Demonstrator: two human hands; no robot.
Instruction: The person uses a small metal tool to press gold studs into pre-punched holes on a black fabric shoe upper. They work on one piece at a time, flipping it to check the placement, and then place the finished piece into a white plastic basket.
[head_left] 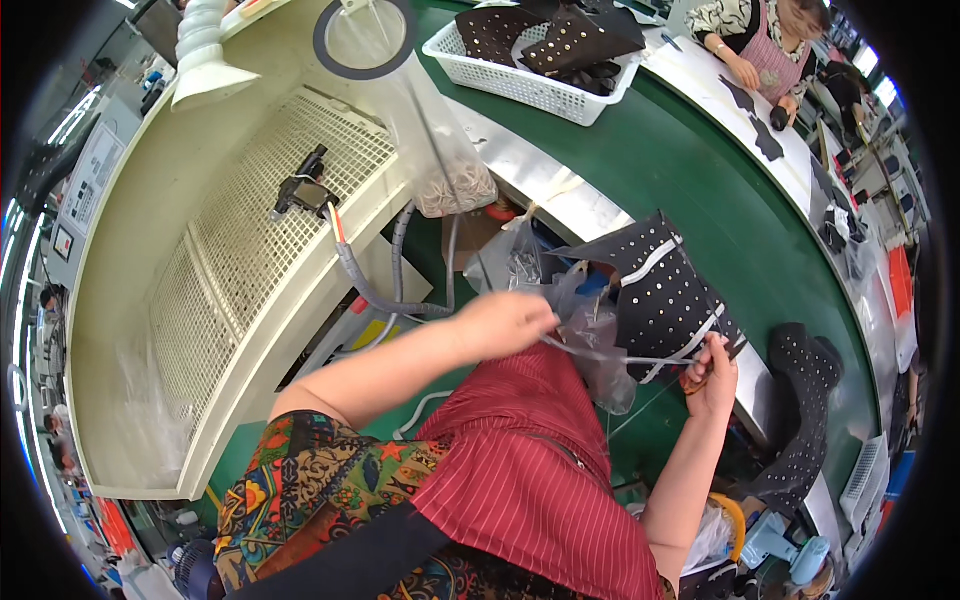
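The left hand (503, 322) is closed in a pinch on a thin white strand (610, 356) that runs rightward to the right hand (712, 375); the right hand is curled shut around a small tool (697, 378) with a brownish handle, and the strand's right end meets it there. Between the 2 hands, just beyond the strand, a black studded shoe upper (665, 290) with white straps stands tilted over the near edge of the green conveyor belt (690, 170); a crumpled clear plastic bag (585, 325) lies bunched against its left side, under the left hand's fingers. Whether either hand also touches the upper I cannot tell. A red striped apron (530, 470) covers the person's lap below. To the right, a 2nd black studded upper (805, 400) hangs at the belt's edge. Far along the belt sits a white basket (530, 80) holding more dark pieces; beyond it another person's hand (745, 72) rests on a pale worktable. On the left stands a cream perforated hood (250, 240), with a clear bag of tan bits (450, 180) hanging beside it.
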